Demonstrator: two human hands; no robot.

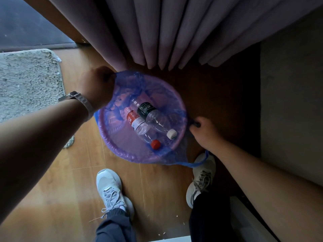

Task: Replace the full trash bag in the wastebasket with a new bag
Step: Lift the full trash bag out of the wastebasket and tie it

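- Wastebasket (111, 145), pink, stands on the wood floor (70, 189) at frame centre, lined with a translucent blue trash bag (176, 117).
- Left hand (97, 85), at 10 o'clock of the rim, is closed on the bag's edge.
- Right hand (203, 131), at 3 o'clock, pinches the bag's drawstring.
- 2 plastic bottles inside: red-labelled bottle (139, 126), dark-labelled bottle (155, 117); label writing unreadable.
- Curtain (157, 32) hangs at 12 o'clock.

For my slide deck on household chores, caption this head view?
Both hands, left and right, grip the blue trash bag lining a purple wastebasket holding two plastic bottles.
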